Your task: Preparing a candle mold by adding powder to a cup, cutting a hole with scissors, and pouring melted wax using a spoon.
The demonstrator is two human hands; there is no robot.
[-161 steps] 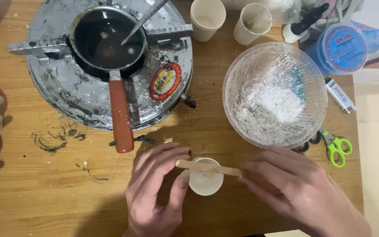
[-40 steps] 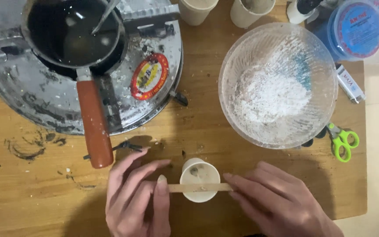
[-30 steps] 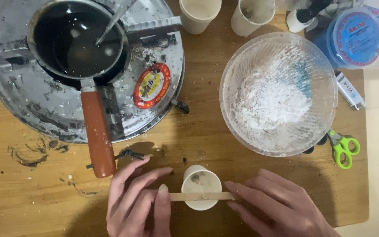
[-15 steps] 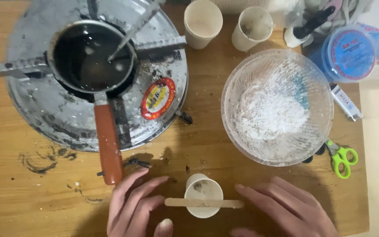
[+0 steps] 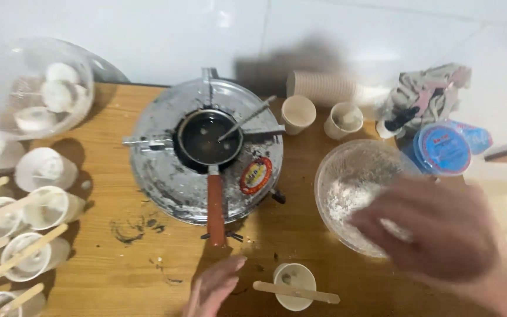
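A small paper cup (image 5: 294, 277) stands at the near edge of the wooden table, with a flat wooden stick (image 5: 296, 292) laid across its rim. My left hand (image 5: 213, 287) rests open on the table just left of the cup, apart from it. My right hand (image 5: 435, 233) is lifted and blurred in front of a clear bowl of white powder (image 5: 353, 191), fingers spread, holding nothing that I can see. A small dark saucepan (image 5: 208, 138) with a reddish handle (image 5: 215, 208) sits on a round metal stove (image 5: 206, 158), a utensil leaning in it.
Several cups with sticks across them (image 5: 27, 252) line the left edge, and a clear container of white pieces (image 5: 48, 97) stands at the far left. Two paper cups (image 5: 298, 114) and a sleeve of stacked cups (image 5: 321, 87) are behind the stove. A blue-lidded tub (image 5: 441, 148) sits far right.
Both hands have let go of the stick, which stays on the cup. My right hand has risen toward the powder bowl. The view has tilted up, showing the wall and the cups on the left.
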